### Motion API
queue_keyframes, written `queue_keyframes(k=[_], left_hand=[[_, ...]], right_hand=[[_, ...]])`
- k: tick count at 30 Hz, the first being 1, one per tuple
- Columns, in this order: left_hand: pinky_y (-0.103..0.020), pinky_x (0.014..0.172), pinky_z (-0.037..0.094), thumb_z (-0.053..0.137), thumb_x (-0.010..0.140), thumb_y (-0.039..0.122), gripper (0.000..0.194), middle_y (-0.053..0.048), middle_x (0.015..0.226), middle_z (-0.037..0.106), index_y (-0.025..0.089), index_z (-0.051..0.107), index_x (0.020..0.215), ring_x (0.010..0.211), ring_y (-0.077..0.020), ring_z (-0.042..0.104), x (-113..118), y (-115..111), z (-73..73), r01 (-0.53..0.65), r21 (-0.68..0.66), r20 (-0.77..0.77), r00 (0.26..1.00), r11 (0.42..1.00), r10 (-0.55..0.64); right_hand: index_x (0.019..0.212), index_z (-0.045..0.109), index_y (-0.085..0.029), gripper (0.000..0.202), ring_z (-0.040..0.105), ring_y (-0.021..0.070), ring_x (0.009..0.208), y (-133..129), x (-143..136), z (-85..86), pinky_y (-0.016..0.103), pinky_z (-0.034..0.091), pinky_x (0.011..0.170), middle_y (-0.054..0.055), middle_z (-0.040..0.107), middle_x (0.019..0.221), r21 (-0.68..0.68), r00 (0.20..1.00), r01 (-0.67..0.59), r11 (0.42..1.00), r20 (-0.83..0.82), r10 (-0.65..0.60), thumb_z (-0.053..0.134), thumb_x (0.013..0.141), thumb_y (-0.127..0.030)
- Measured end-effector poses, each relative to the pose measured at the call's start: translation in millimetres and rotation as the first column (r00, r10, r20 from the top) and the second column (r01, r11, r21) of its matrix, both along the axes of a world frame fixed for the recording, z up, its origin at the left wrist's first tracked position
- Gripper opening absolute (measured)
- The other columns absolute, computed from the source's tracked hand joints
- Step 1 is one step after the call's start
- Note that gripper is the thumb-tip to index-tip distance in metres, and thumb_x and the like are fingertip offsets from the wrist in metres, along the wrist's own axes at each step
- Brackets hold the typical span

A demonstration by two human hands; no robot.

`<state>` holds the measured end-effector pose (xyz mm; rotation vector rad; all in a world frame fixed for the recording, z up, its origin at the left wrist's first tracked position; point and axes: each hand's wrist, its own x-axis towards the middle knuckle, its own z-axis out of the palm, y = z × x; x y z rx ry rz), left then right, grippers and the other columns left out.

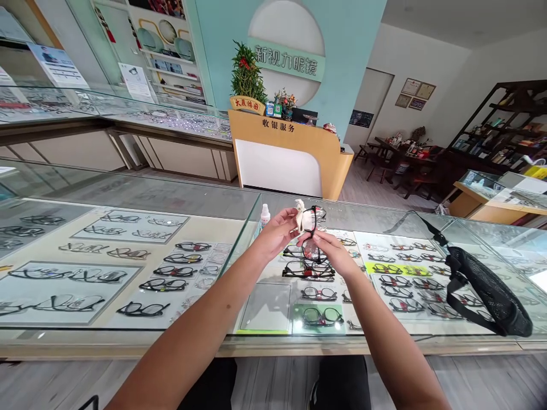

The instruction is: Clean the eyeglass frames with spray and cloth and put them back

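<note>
Above the glass display counter, my left hand [277,233] is closed on a crumpled whitish cloth [305,220], which lies against a pair of black-framed glasses [315,228]. The glasses are turned on their side, one lens above the other. My right hand [332,250] pinches them near the middle of the frame. A small white bottle [265,214] stands on the counter just behind my left hand. Some fingertips are hidden behind the cloth and the frame.
Rows of glasses [320,316] lie inside the glass counter [171,337] below my arms. A black mesh bag [491,290] with a strap rests on the counter at the right. Beyond stand a wooden cashier desk [333,165] and a potted plant [248,77].
</note>
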<state>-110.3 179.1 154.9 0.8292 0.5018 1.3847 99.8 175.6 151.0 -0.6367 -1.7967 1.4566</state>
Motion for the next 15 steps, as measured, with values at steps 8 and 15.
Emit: queue_keyframes(k=[8, 15], left_hand=[[-0.023, 0.049, 0.045, 0.104, 0.078, 0.051, 0.055, 0.006, 0.068, 0.059, 0.015, 0.070, 0.102, 0.051, -0.0073, 0.051, 14, -10, 4.9, 0.023, 0.035, -0.155, 0.988, 0.999, -0.018], [-0.026, 0.050, 0.047, 0.099, 0.083, 0.055, 0.052, 0.004, 0.062, 0.058, 0.014, 0.073, 0.103, 0.052, -0.0105, 0.051, 9, -13, 10.5, 0.109, 0.078, -0.225, 0.970, 0.991, -0.089]], right_hand=[[0.109, 0.084, -0.025, 0.050, 0.062, 0.0237, 0.092, -4, -3, 3.8, 0.038, 0.051, 0.092, 0.006, 0.077, 0.105, 0.008, 1.000, -0.026, 1.000, -0.016, 0.026, 0.066, 0.106, -0.071], [0.107, 0.085, -0.023, 0.048, 0.065, 0.0244, 0.093, -3, -2, 0.0, 0.038, 0.050, 0.094, 0.006, 0.079, 0.102, -0.061, 0.998, -0.040, 0.997, -0.040, 0.038, 0.068, 0.105, -0.068]])
